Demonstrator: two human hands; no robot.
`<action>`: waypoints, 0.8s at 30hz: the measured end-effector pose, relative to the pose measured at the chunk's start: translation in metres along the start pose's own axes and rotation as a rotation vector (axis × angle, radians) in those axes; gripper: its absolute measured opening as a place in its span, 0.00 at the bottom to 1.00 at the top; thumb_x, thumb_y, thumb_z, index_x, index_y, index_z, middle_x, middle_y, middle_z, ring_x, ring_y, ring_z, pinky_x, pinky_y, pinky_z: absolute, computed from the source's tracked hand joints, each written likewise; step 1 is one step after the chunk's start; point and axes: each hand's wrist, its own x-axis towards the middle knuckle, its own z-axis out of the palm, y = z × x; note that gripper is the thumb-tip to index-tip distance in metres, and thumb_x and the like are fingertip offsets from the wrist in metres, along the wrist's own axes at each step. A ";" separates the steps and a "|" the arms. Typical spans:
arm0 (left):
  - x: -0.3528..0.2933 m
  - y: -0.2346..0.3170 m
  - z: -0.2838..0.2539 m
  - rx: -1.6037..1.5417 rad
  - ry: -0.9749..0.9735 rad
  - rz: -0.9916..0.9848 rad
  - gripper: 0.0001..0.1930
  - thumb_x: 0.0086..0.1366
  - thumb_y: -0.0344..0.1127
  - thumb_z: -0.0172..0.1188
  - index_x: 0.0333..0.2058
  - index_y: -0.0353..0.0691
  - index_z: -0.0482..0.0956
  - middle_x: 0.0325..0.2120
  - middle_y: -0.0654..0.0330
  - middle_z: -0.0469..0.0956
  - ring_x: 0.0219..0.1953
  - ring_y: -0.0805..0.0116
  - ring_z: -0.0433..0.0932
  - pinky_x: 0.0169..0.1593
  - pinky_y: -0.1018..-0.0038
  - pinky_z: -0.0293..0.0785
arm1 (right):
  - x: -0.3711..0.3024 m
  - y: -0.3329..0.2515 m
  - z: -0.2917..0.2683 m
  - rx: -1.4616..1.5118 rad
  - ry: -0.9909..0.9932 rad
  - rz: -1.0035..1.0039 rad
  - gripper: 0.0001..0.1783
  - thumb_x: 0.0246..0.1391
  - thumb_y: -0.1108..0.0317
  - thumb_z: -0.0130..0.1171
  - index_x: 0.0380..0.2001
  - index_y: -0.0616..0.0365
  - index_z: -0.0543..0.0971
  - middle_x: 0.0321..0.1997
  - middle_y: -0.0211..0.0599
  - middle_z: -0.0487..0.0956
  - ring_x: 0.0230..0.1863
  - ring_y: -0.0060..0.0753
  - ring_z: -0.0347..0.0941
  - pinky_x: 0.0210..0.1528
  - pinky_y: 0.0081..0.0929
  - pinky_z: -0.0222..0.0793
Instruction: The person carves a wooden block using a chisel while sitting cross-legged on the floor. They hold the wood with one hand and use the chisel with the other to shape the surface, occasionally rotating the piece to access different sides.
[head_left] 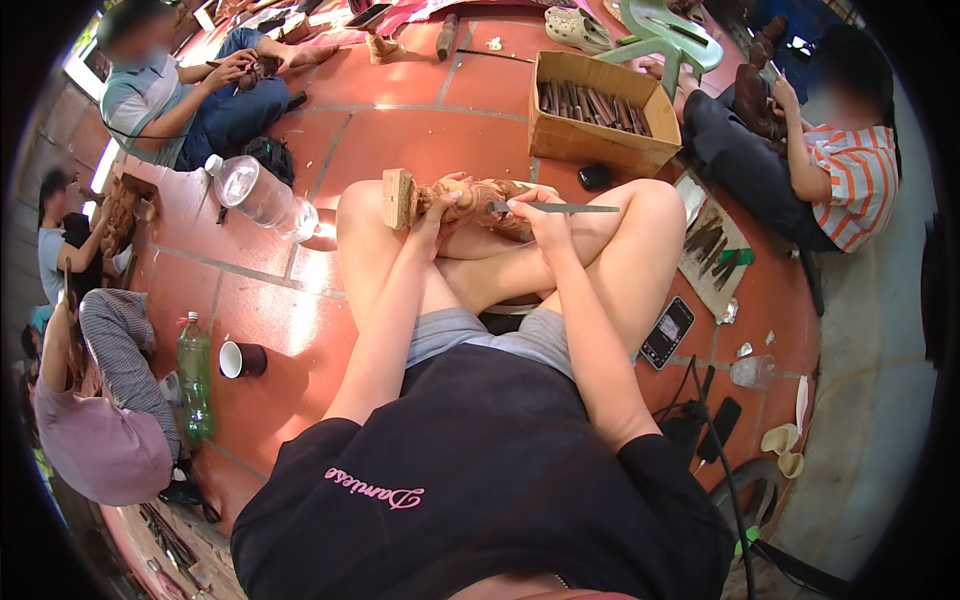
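Observation:
I sit cross-legged on a red tiled floor with a carved wooden figure (470,198) lying across my legs, its square base at the left. My left hand (438,208) grips the figure near the base. My right hand (540,215) is closed on a thin metal chisel (560,208), whose blade tip rests on the carving while its shaft points right.
A cardboard box (590,140) of chisels stands ahead. More tools lie on a tray (715,262) at right, beside a phone (667,332). A clear bottle (262,197), a green bottle (194,375) and a dark cup (240,360) are at left. Several people sit carving around me.

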 end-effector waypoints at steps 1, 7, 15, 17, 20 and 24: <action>0.001 0.000 0.000 0.003 -0.003 0.007 0.30 0.62 0.42 0.56 0.62 0.44 0.61 0.62 0.58 0.66 0.59 0.64 0.70 0.57 0.68 0.73 | -0.001 -0.001 0.004 0.060 0.002 -0.020 0.04 0.51 0.74 0.64 0.30 0.63 0.79 0.27 0.33 0.81 0.28 0.21 0.76 0.36 0.17 0.71; 0.004 -0.005 -0.008 -0.018 -0.004 -0.014 0.32 0.61 0.43 0.59 0.63 0.46 0.62 0.60 0.59 0.68 0.59 0.66 0.69 0.57 0.69 0.73 | 0.005 0.007 0.013 0.032 -0.005 -0.110 0.04 0.51 0.74 0.63 0.30 0.62 0.79 0.27 0.33 0.81 0.29 0.20 0.77 0.35 0.16 0.71; 0.005 -0.009 -0.007 0.067 -0.055 0.024 0.34 0.62 0.46 0.56 0.65 0.46 0.57 0.64 0.57 0.62 0.62 0.63 0.66 0.59 0.66 0.72 | -0.009 -0.012 0.022 0.133 0.003 -0.143 0.04 0.52 0.75 0.62 0.26 0.65 0.79 0.26 0.34 0.81 0.27 0.20 0.77 0.32 0.16 0.73; 0.004 -0.009 -0.009 0.069 -0.074 0.025 0.34 0.63 0.46 0.56 0.65 0.46 0.56 0.64 0.57 0.62 0.63 0.63 0.66 0.60 0.65 0.71 | -0.006 -0.007 0.017 0.166 0.010 -0.122 0.05 0.52 0.75 0.62 0.26 0.66 0.79 0.26 0.34 0.81 0.27 0.20 0.78 0.32 0.16 0.72; 0.005 -0.014 -0.009 -0.026 -0.089 0.005 0.30 0.64 0.44 0.57 0.64 0.47 0.61 0.61 0.60 0.67 0.61 0.68 0.67 0.59 0.70 0.70 | 0.003 0.004 0.000 0.171 0.079 -0.075 0.06 0.54 0.72 0.63 0.27 0.66 0.80 0.26 0.34 0.81 0.26 0.19 0.77 0.31 0.15 0.71; 0.000 -0.001 -0.005 0.167 -0.123 0.023 0.29 0.66 0.47 0.55 0.63 0.49 0.60 0.62 0.62 0.66 0.61 0.68 0.66 0.58 0.72 0.67 | 0.004 -0.005 0.011 0.175 0.033 -0.115 0.07 0.53 0.72 0.65 0.30 0.67 0.82 0.24 0.34 0.81 0.25 0.17 0.75 0.31 0.14 0.70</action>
